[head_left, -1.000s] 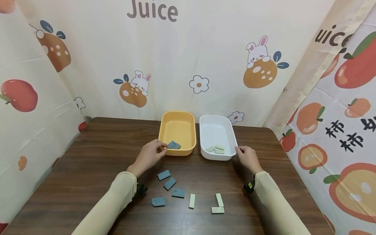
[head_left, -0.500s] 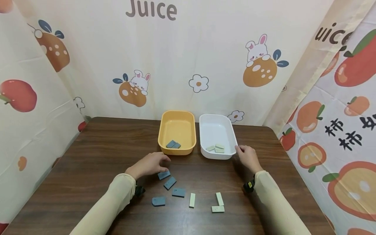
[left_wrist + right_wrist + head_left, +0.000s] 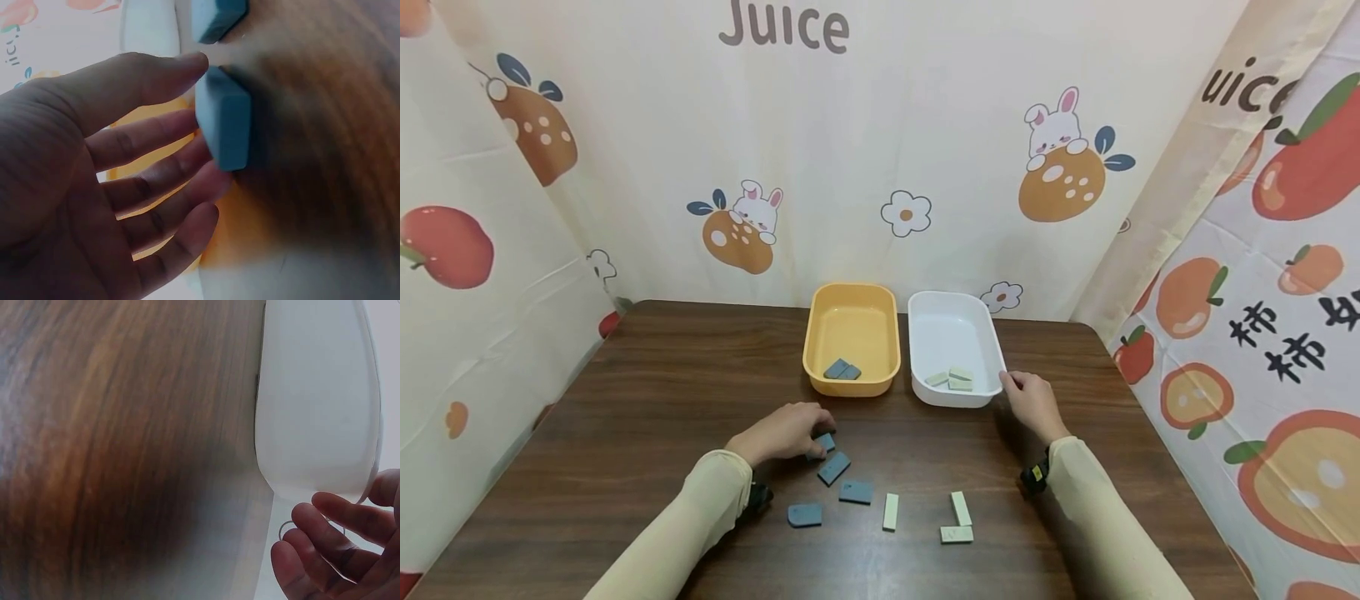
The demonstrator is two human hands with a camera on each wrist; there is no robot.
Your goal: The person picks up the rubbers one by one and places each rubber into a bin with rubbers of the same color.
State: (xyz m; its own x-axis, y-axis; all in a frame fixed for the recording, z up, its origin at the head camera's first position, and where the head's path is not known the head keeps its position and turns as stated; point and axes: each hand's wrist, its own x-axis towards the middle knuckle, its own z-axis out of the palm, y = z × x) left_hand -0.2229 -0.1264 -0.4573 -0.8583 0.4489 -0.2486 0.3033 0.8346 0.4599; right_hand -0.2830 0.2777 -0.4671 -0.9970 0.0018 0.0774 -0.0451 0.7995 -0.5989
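My left hand reaches over a small blue-grey block on the table. In the left wrist view, the thumb tip is at one end of that block and the curled fingertips are along its other side. At the right, my right hand pinches the near right corner rim of a white plastic tub. Its thumb and fingers meet around that rim in the right wrist view. Several pale green blocks lie inside this tub. Left of it stands a yellow tub with blue-grey blocks in it.
Closest to the left hand are a slanted blue-grey block, a flat one and one with a rounded end. Pale green blocks lie nearer the front of the wooden table. A printed curtain hangs behind.
My left hand has come from the yellow tub's near left corner back toward me, down to the nearest blue-grey block. The right hand has kept its grip on the white tub.
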